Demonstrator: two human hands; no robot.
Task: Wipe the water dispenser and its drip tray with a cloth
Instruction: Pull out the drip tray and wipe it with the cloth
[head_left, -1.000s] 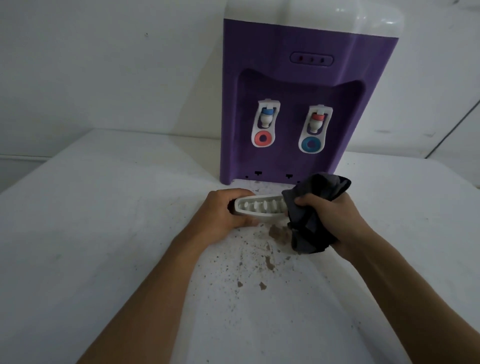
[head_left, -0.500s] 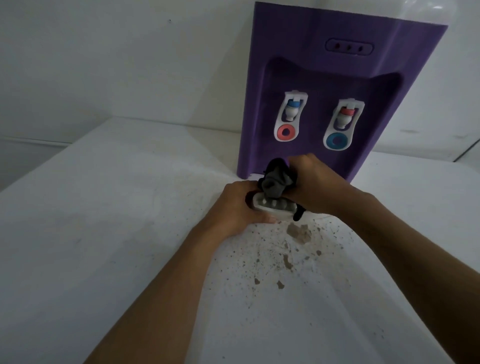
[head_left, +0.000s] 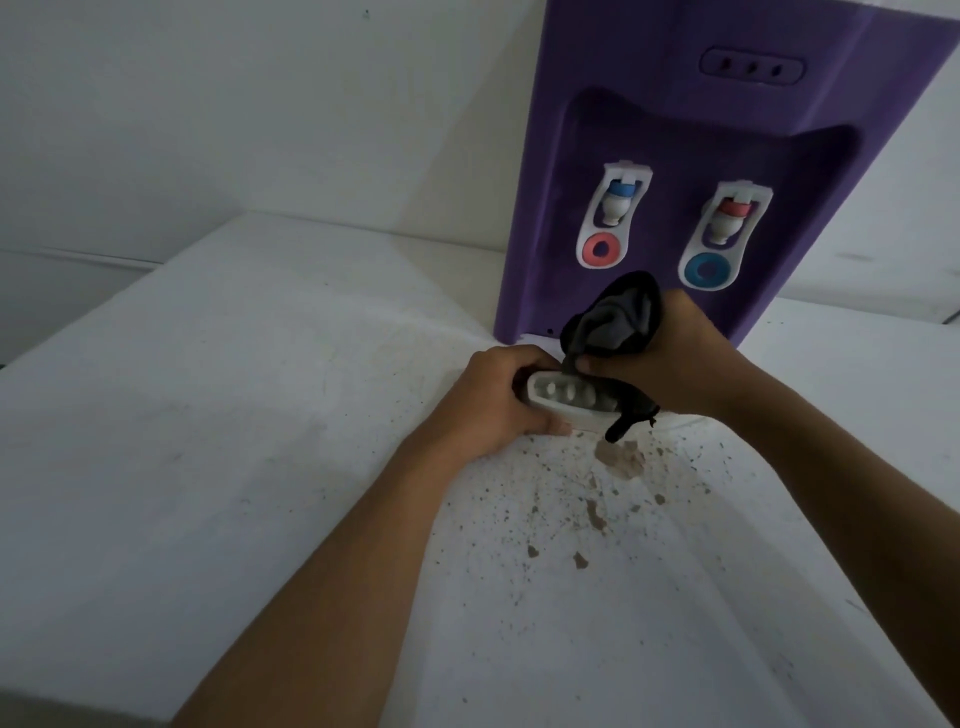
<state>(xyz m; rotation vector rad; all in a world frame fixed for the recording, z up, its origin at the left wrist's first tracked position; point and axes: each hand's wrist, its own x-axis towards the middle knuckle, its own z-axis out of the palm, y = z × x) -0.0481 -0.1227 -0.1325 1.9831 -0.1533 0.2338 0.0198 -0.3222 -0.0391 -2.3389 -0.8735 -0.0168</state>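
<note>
White drip tray (head_left: 558, 400), slotted grille facing the camera, held off the white table (head_left: 208, 415) just in front of the purple water dispenser (head_left: 649, 130). Gripped at its left end by the left hand (head_left: 498, 402), fingers curled over the far edge and thumb wrapped under the near edge. Pressed at its right end by a bunched dark grey cloth (head_left: 615, 325), one loose tail hanging past the tray's lower right corner. Cloth clenched in the right hand (head_left: 670, 358), fingers closed tight round the wad, thumb tip pinning fabric against the grille. Both forearms reaching in from the bottom edge, meeting at the tray.

Directly below the tray, a brown smear (head_left: 621, 460) on the tabletop, with smaller brown specks (head_left: 571, 519) scattered toward the camera. Behind the hands, the dispenser's recessed front with two white taps: left tap (head_left: 615, 215) with a blue collar above a red push ring, right tap (head_left: 724, 236) with a red collar above a blue push ring. Higher up, an oval panel (head_left: 751, 67) with three small lights. White wall (head_left: 260, 104) beyond.
</note>
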